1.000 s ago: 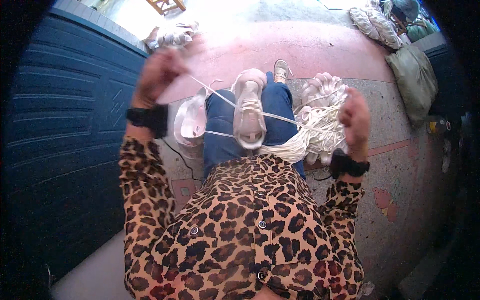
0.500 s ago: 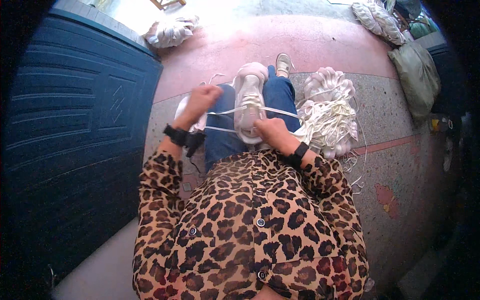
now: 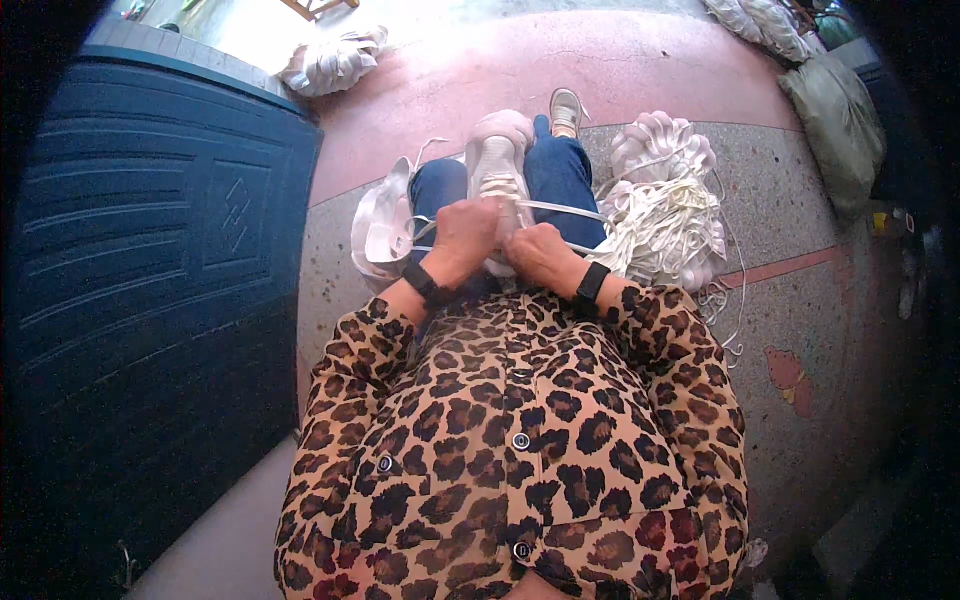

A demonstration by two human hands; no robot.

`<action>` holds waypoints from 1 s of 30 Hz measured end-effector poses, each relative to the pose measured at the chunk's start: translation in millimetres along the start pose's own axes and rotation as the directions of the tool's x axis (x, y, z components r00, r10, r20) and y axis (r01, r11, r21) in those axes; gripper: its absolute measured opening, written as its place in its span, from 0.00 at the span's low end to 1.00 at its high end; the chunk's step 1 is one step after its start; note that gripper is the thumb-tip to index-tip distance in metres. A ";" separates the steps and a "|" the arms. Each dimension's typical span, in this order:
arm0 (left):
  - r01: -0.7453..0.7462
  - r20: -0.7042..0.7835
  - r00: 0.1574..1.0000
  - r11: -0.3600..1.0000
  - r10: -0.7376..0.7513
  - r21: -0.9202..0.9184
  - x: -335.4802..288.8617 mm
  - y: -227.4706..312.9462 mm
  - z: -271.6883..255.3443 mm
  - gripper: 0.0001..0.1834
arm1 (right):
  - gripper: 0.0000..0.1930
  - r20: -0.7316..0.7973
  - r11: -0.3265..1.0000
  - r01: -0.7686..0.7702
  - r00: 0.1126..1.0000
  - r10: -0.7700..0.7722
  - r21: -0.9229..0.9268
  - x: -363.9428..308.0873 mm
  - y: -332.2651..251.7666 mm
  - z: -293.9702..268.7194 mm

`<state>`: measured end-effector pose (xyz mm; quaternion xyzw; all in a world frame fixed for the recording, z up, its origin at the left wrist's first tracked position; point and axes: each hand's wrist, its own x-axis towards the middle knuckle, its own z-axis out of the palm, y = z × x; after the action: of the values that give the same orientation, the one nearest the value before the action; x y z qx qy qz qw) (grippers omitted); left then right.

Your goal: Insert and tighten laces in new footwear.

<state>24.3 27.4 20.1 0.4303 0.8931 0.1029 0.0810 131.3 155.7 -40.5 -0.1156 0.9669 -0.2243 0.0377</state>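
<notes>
A white sneaker (image 3: pixel 500 155) lies over my lap between the legs of my blue jeans, toe pointing away from me. White laces cross its upper part and run out to both sides. My left hand (image 3: pixel 468 236) is closed over the left side of the shoe's opening; its fingertips are hidden, so what they grip cannot be made out. Beside it, my right hand (image 3: pixel 543 257) is closed on the right edge of the opening. A flat white shoelace (image 3: pixel 565 208) stretches from the shoe to the right, over my thigh.
To my right lies a heap of loose white laces (image 3: pixel 660 235) against a bundle of white shoes (image 3: pixel 662 150). Another white shoe piece (image 3: pixel 380 228) rests by my left thigh. A blue door (image 3: pixel 160 240) stands left; a greenish sack (image 3: pixel 838 125) leans at the far right.
My left hand has come right and nearer, from beyond my left thigh onto the shoe. My right hand stays at the shoe's edge, its fingers more curled.
</notes>
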 end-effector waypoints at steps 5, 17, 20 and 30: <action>0.000 0.066 0.998 0.994 -0.007 0.107 -2.2 -8.6 -1.0 0.06 | 0.05 -0.030 0.998 -0.066 0.997 0.065 -0.021 -3.8 3.0 -9.7; 0.280 0.297 0.947 0.767 -0.123 -0.577 15.5 -34.6 27.2 0.14 | 0.20 -0.349 0.986 -0.102 0.926 0.143 0.133 -5.5 13.3 -20.3; 0.314 0.307 0.945 0.591 -0.116 -0.743 11.3 -43.9 50.9 0.15 | 0.22 -0.387 0.986 -0.123 0.908 0.159 0.116 -11.0 15.8 -24.1; 0.013 -0.027 0.999 0.955 -0.022 -0.297 8.4 -6.8 32.9 0.08 | 0.28 -0.403 0.981 -0.184 0.895 0.190 0.055 -11.3 19.3 -8.5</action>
<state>21.7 33.5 -13.9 0.4036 0.8726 0.2414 0.1319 137.2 178.9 -41.1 0.0273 0.9584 -0.2462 -0.1416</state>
